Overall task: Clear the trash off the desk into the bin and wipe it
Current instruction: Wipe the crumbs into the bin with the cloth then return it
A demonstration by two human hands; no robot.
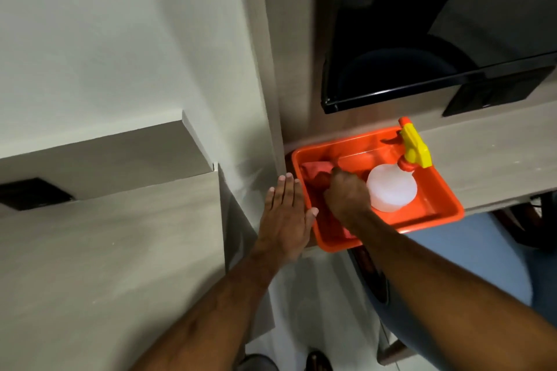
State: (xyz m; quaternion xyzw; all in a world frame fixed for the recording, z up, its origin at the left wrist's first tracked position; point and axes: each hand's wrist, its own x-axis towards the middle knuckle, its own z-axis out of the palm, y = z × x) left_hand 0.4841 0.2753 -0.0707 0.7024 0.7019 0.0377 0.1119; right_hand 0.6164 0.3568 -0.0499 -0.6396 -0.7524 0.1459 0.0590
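Forearms enter from lower frame, nearest the lens. Right hand [346, 194] is down inside the orange tray [446, 199], fingers closed on the reddish cloth [315, 172], though the grip itself is partly hidden. Left hand [286, 217] lies flat and open against the tray's left wall, steadying it. Cloth sits crumpled, soft, in the tray's upper-left end, just beyond the right knuckles. Spray bottle [391, 190], translucent white with a yellow trigger, stands immediately right. Tray rests on the pale woodgrain desk [488, 156], centre-right of frame.

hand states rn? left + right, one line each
Left hand: open, fingers spread flat against the outer wall of the orange plastic tray, holding nothing.
Right hand: closed on the red cloth inside the tray.
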